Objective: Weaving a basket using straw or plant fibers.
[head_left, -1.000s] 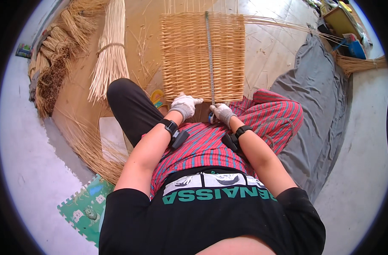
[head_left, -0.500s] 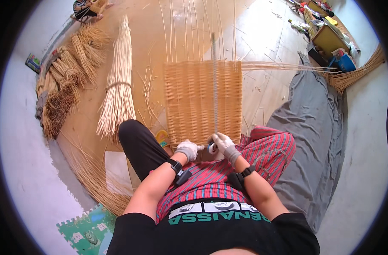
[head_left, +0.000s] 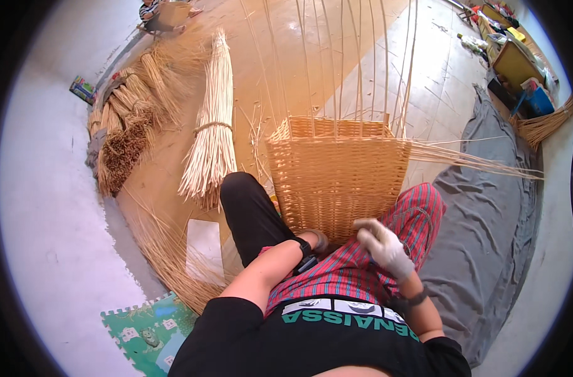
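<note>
A woven wicker basket (head_left: 340, 182) stands between my knees, its near wall facing me. Long upright stakes (head_left: 341, 56) rise from its rim, and a sheaf of loose strands (head_left: 475, 160) sticks out to the right. My left hand (head_left: 316, 240), in a pale glove, is low beside the basket's near bottom edge. Its fingers are mostly hidden, so its hold does not show. Just off the basket's lower right corner, my gloved right hand (head_left: 383, 248) is raised over my striped lap with fingers extended and nothing visible in them.
A tied bundle of pale rods (head_left: 211, 125) lies left of the basket, with darker bundles (head_left: 126, 132) along the left wall. Grey cloth (head_left: 487, 239) covers the floor at right. A blue container (head_left: 537, 100) is far right. Another person (head_left: 161, 16) sits far left.
The basket has tipped so its rim and far inside now show. The tape measure stretched along its wall is out of sight. My right hand has come away; my left has dropped lower.
</note>
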